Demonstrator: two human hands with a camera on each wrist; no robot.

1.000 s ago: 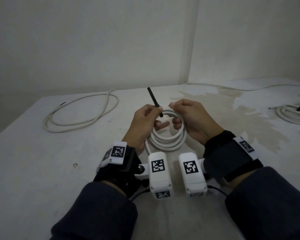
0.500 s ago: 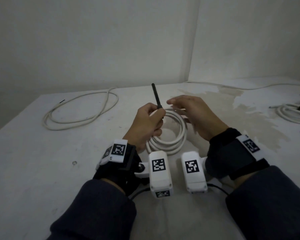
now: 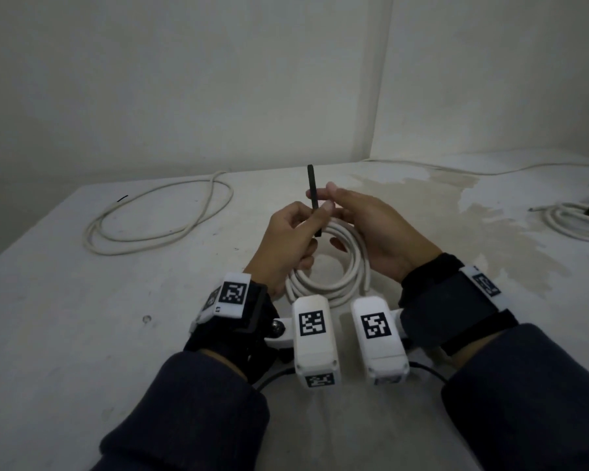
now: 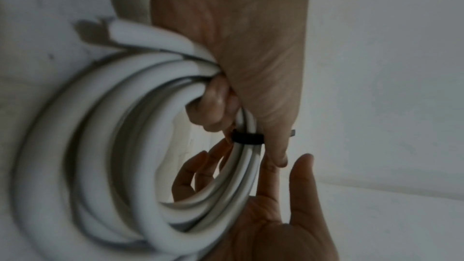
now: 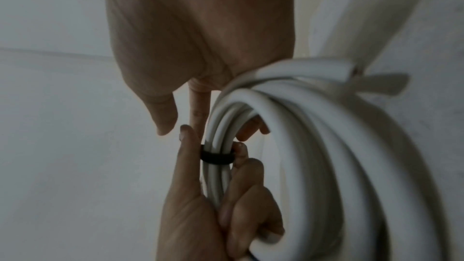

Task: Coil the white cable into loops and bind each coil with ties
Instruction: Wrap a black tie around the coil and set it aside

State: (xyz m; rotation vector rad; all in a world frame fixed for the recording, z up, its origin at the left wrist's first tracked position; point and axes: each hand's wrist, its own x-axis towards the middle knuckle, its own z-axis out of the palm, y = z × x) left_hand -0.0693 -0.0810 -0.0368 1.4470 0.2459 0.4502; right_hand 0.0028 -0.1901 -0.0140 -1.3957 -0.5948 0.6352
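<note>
No words, brands or numbers are showing anywhere that can be read. Only black-and-white square code markers are facing up, on the white wrist camera housings [image 3: 315, 338] and on the white wrist-strap blocks [image 3: 232, 294]; their patterns spell nothing legible.

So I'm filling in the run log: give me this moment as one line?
step: binding coil | left hand: grips white cable coil, pinches black tie | right hand: open beside tie | tie: wrapped round coil, tail upright
</note>
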